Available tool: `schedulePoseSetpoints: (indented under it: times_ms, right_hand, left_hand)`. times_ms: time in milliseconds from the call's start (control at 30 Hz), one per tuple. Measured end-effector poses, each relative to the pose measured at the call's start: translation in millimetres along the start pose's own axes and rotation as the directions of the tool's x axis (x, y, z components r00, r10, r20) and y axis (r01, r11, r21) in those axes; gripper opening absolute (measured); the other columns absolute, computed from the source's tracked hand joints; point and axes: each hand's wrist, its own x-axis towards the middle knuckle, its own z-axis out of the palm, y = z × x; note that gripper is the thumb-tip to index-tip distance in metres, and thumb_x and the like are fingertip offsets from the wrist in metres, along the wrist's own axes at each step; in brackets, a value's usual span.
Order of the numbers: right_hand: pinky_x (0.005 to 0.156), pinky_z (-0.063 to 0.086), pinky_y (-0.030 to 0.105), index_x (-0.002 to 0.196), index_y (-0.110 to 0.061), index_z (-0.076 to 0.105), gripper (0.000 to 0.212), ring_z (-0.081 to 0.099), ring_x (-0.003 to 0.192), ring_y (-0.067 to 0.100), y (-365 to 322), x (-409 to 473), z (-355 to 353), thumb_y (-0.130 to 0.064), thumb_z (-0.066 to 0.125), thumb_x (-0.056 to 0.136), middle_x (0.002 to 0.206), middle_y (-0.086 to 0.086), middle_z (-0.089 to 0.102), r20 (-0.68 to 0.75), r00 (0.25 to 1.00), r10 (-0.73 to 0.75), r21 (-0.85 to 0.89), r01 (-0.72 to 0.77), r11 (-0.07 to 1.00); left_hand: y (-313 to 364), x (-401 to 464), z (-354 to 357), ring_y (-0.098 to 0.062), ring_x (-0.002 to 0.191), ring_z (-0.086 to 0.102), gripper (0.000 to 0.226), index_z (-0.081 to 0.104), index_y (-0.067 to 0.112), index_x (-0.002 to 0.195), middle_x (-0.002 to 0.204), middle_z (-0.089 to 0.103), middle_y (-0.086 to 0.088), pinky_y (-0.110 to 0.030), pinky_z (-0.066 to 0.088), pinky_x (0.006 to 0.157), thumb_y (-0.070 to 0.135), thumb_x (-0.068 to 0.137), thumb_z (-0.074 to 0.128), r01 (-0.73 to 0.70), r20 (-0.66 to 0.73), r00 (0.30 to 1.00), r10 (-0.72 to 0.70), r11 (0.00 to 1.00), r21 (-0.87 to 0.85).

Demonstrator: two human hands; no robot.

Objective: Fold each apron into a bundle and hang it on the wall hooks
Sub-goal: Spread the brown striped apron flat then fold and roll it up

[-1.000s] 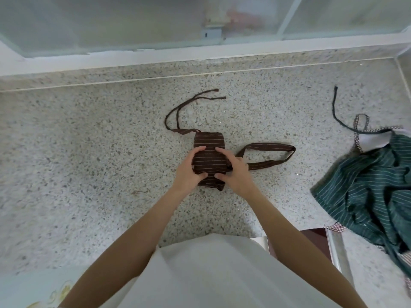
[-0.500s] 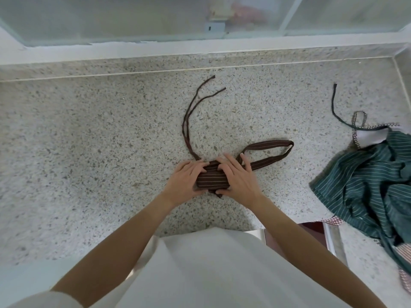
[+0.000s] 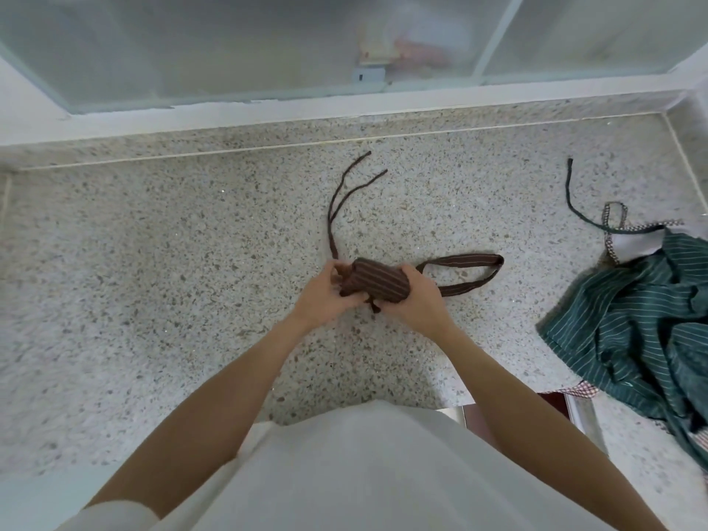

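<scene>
A brown striped apron (image 3: 373, 279) is rolled into a small tight bundle in the middle of the speckled stone counter (image 3: 153, 281). My left hand (image 3: 325, 295) grips its left end and my right hand (image 3: 415, 300) grips its right end, fingers curled round the roll. Two thin brown ties (image 3: 344, 197) trail from the bundle toward the back of the counter. The neck loop (image 3: 465, 272) lies flat to the right of the roll. A crumpled green striped apron (image 3: 636, 316) lies at the right edge, its dark tie (image 3: 578, 208) stretched toward the back. No wall hooks are in view.
A frosted glass window (image 3: 268, 44) with a white sill runs along the back of the counter. A red-and-white checked cloth (image 3: 582, 389) peeks out under the green apron. A metal-edged drawer or tray (image 3: 582, 419) shows at the counter's front right.
The flat folded apron has been rolled toward me into a compact bundle. Both hands went from pressing on top to gripping its ends, and the ties swung to point toward the back.
</scene>
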Motion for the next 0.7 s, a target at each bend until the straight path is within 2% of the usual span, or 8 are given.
schedulePoseSetpoints:
  times_ms: [100,167,267,367,467,533,600,700]
  right_hand:
    - [0.075,0.054,0.025,0.108,-0.018,0.058,0.039,0.063,0.09,0.012,-27.0,-6.6,-24.1,-0.022,0.078,0.075,0.098,-0.002,0.065,-0.127,0.97,0.209,0.495,-0.12,0.861]
    - [0.079,0.055,0.03,0.105,-0.018,0.06,0.032,0.065,0.092,0.017,-35.5,-7.7,-38.9,-0.022,0.075,0.077,0.1,0.001,0.067,-0.155,0.93,0.332,0.717,-0.126,0.686]
    - [0.081,0.055,0.043,0.106,-0.004,0.062,0.039,0.067,0.093,0.028,-32.4,-5.7,-47.9,-0.024,0.077,0.076,0.103,0.013,0.068,-0.15,0.876,0.458,0.842,-0.13,0.523]
    - [0.084,0.055,0.046,0.096,-0.008,0.065,0.042,0.067,0.094,0.03,-27.2,-11.0,-38.5,-0.037,0.08,0.07,0.099,0.012,0.07,-0.149,0.849,0.507,0.805,-0.194,0.561]
    - [0.083,0.055,0.044,0.091,-0.019,0.065,0.056,0.067,0.091,0.021,-28.2,-21.7,-28.0,-0.061,0.076,0.055,0.094,0.001,0.071,-0.16,0.835,0.526,0.714,-0.271,0.646]
    - [0.084,0.054,0.04,0.094,-0.021,0.064,0.053,0.066,0.093,0.019,-31.3,-27.3,-26.6,-0.06,0.075,0.06,0.096,-0.001,0.07,-0.161,0.842,0.514,0.713,-0.261,0.651]
    - [0.087,0.053,0.037,0.102,-0.019,0.061,0.044,0.064,0.096,0.017,-33.7,-28.1,-27.8,-0.049,0.073,0.072,0.1,-0.003,0.068,-0.186,0.85,0.493,0.731,-0.215,0.648]
    - [0.089,0.051,0.038,0.106,-0.018,0.057,0.043,0.062,0.095,0.014,-39.8,-26.0,-29.1,-0.045,0.072,0.076,0.102,-0.006,0.065,-0.346,0.831,0.437,0.612,-0.153,0.776]
  left_hand:
    - [21.5,-5.6,-12.2,-0.008,0.07,0.066,0.009,0.064,0.013,0.089,0.071,0.07,0.007,-0.022,0.051,0.074,0.021,0.086,0.066,-0.046,-0.213,0.977,-0.031,0.937,-0.347]
    - [26.9,-14.3,-17.8,-0.008,0.057,0.062,0.017,0.066,0.015,0.075,0.061,0.067,0.007,-0.016,0.049,0.064,0.018,0.09,0.06,-0.146,-0.308,0.951,0.042,0.935,-0.324]
    - [17.5,-29.6,-21.1,-0.01,0.044,0.057,0.02,0.066,0.017,0.076,0.064,0.067,0.003,-0.017,0.046,0.05,0.022,0.093,0.056,-0.124,-0.183,0.978,0.101,0.984,-0.124]
    - [-4.4,-38.7,-23.1,-0.011,0.047,0.061,0.018,0.066,0.021,0.079,0.066,0.069,0.005,-0.022,0.047,0.051,0.028,0.092,0.056,-0.06,-0.103,0.992,0.075,0.988,0.141]
    - [-12.8,-43.3,-28.6,-0.016,0.066,0.064,0.019,0.07,0.016,0.09,0.085,0.072,0.002,-0.023,0.048,0.059,0.031,0.092,0.057,-0.067,-0.183,0.965,0.187,0.852,0.518]
    - [-11.3,-47.9,-32.3,-0.018,0.079,0.065,0.021,0.069,0.013,0.097,0.095,0.071,-0.001,-0.03,0.051,0.068,0.029,0.093,0.056,-0.095,-0.239,0.937,0.253,0.846,0.525]
    - [-4.7,-57.6,-33.1,-0.015,0.068,0.061,0.02,0.064,0.014,0.095,0.083,0.067,0.001,-0.03,0.048,0.06,0.029,0.095,0.05,-0.171,-0.234,0.915,0.33,0.84,0.515]
    - [-2.4,-71.8,-25.6,-0.015,0.061,0.063,0.028,0.067,0.014,0.097,0.081,0.067,0.002,-0.025,0.048,0.049,0.032,0.095,0.045,-0.383,-0.052,0.832,0.552,0.641,0.665]
